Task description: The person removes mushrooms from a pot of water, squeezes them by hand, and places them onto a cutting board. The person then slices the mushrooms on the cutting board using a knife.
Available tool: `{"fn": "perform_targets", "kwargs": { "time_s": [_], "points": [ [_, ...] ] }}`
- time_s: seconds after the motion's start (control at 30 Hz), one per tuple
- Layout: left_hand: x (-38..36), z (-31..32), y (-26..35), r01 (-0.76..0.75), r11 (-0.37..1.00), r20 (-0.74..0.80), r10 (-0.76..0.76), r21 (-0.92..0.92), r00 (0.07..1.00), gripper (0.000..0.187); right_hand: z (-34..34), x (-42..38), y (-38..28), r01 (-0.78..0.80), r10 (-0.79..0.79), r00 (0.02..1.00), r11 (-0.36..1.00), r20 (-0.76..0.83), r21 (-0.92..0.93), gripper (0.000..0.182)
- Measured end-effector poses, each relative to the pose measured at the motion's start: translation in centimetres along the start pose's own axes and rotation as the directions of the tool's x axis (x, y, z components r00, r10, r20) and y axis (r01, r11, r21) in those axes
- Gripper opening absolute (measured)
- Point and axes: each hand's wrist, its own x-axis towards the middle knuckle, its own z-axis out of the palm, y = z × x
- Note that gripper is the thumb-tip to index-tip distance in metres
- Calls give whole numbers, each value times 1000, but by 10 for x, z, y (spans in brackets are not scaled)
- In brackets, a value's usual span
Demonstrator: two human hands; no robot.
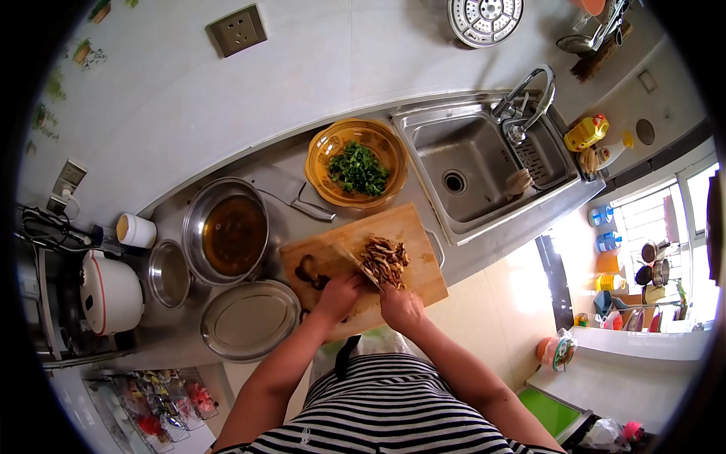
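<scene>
A wooden cutting board (420, 227) lies tilted at the counter's front edge. My right hand (402, 309) is closed round a kitchen knife (357, 261), its blade pointing away and leftward across the board. Right of the blade is a pile of brown strips (386, 261) that look like sliced mushrooms. My left hand (340, 296) is beside the blade on its left, fingers bent and pressed down; what is under them is hidden. Dark whole pieces, apparently mushrooms (308, 271), lie on the board just beyond my left hand.
Behind the board stands an amber bowl (318, 163) of chopped greens (358, 168). A cleaver-like tool (311, 210) lies near it. Left are a metal basin (195, 250) of brown liquid, a smaller bowl (168, 274), an oval tray (249, 321) and a rice cooker (113, 291). The sink (454, 155) is right.
</scene>
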Motion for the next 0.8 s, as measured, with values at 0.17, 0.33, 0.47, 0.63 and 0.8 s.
{"fn": "perform_targets", "kwargs": {
  "time_s": [0.17,0.33,0.47,0.63,0.8],
  "points": [
    [-1,0,1,39,999,22,-39,6,999,22,-1,-6,-6,-50,54,996,997,68,-62,27],
    [0,-4,-4,35,999,68,-35,4,997,23,-8,-2,-9,-6,6,999,1000,47,19,28],
    [-5,-7,1,69,997,81,-67,-17,994,24,1,-3,-7,-35,36,997,999,74,-8,27],
    [-1,-13,2,81,997,48,-82,7,996,23,-12,-6,-15,-2,0,999,1000,54,31,27],
    [-4,-12,-2,67,997,79,-64,-32,995,24,-5,10,-14,16,-18,997,999,72,34,28]
  ]
}}
